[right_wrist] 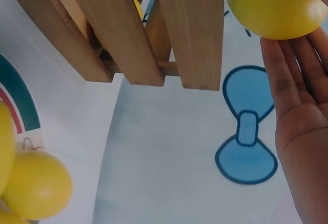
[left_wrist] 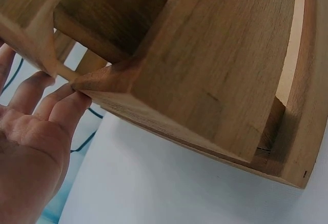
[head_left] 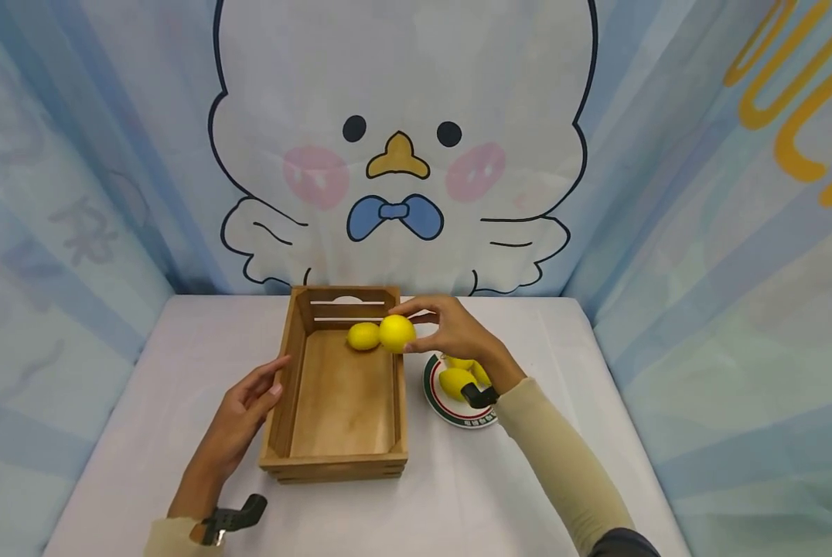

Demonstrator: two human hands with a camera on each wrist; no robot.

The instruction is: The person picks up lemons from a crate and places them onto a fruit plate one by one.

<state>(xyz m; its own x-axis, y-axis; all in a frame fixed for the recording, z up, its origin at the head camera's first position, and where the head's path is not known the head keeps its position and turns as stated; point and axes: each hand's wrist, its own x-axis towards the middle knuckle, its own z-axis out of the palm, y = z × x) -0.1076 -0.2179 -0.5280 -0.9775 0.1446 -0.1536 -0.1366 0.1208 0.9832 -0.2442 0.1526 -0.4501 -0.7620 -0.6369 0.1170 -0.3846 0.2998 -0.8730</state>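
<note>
My right hand (head_left: 461, 331) pinches a yellow lemon (head_left: 397, 333) between thumb and fingers, above the right rim of a wooden slatted crate (head_left: 342, 410). In the right wrist view the held lemon (right_wrist: 279, 8) shows beside the crate's slats (right_wrist: 189, 39), with fingers under it. Another lemon (head_left: 363, 336) lies inside the crate near its far right corner. At the crate's left side, the fingertips of my left hand (head_left: 238, 418) touch the wood, thumb apart from the fingers. The left wrist view shows this hand (left_wrist: 38, 137) against the crate's slatted outside (left_wrist: 205, 70).
Right of the crate stands a plate (head_left: 438, 406) with a green and red rim, partly under my right forearm. Several lemons (head_left: 455, 382) lie on it. A white cloth covers the table (head_left: 451, 495). Printed curtains (head_left: 402, 255) enclose the back and both sides.
</note>
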